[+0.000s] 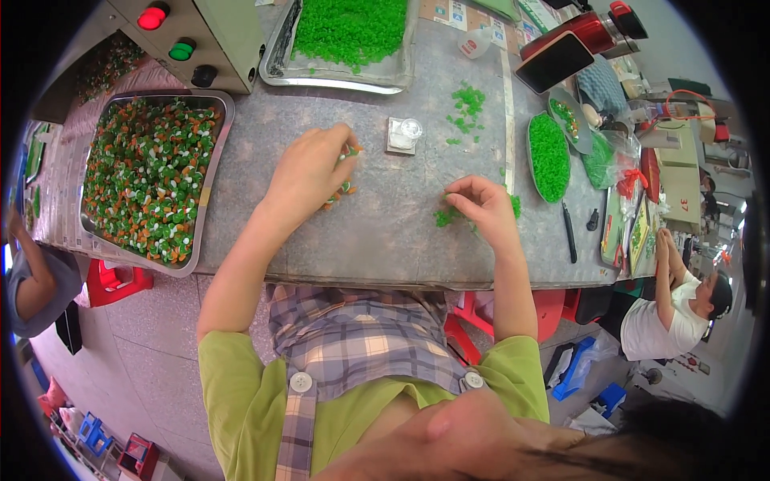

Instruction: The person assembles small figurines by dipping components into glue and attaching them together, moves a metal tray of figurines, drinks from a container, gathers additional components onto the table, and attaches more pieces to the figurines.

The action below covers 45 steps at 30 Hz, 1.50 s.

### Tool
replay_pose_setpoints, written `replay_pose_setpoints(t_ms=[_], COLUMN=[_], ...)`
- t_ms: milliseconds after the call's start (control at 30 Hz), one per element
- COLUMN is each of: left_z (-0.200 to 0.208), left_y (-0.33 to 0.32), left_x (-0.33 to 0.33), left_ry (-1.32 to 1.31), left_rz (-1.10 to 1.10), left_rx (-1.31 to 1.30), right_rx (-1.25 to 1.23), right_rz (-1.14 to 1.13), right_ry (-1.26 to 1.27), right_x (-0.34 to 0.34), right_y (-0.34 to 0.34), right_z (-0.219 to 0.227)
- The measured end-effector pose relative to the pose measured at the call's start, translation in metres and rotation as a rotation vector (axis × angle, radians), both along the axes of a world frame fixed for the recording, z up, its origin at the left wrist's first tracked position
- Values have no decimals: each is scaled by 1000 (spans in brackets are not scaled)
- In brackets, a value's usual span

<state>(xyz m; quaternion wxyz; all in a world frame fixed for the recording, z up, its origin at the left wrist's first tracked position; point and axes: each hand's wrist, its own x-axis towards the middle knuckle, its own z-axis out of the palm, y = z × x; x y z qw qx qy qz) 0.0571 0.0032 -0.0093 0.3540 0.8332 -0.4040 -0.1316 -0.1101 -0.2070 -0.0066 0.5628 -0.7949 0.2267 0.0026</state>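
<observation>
My left hand (309,172) is curled over the table, and small orange, green and white pieces (343,191) show at its fingertips and beneath it. To the right, my right hand (485,210) has its thumb and forefinger drawn together above a few small green pieces (443,216). Anything between those fingertips is too small to make out. A small square block with a round clear part (403,135) stands on the table between and beyond the hands. Beyond my right hand, more loose green pieces (466,104) are scattered.
On the left, a metal tray (195,240) holds mixed coloured pieces, beside a control box (228,40) with lit buttons. Another metal tray (337,82) of green pieces lies at the back. Rightward are a green oval dish (549,160), a black pen-like tool (569,232), a phone (555,62) and a red flask (573,34).
</observation>
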Motion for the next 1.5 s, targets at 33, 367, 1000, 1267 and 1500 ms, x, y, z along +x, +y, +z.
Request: replay_pose_setpoints(t_ms=[33, 367, 1000, 1267, 1500], left_z=[4, 7, 8, 2, 1], left_y=[-1, -24, -16, -14, -11], left_x=[-2, -61, -71, -69, -66], left_ry=[114, 341, 411, 695, 622], left_rz=[93, -85, -9, 32, -1], left_rx=[-70, -240, -447, -358, -387], right_rx=[158, 525, 398, 474, 542], right_rz=[-33, -95, -53, -15, 115], right_ry=[5, -96, -173, -262, -159], right_x=[-2, 5, 14, 24, 26], right_y=[-3, 13, 24, 44, 49], right_z=[-4, 8, 26, 33, 27])
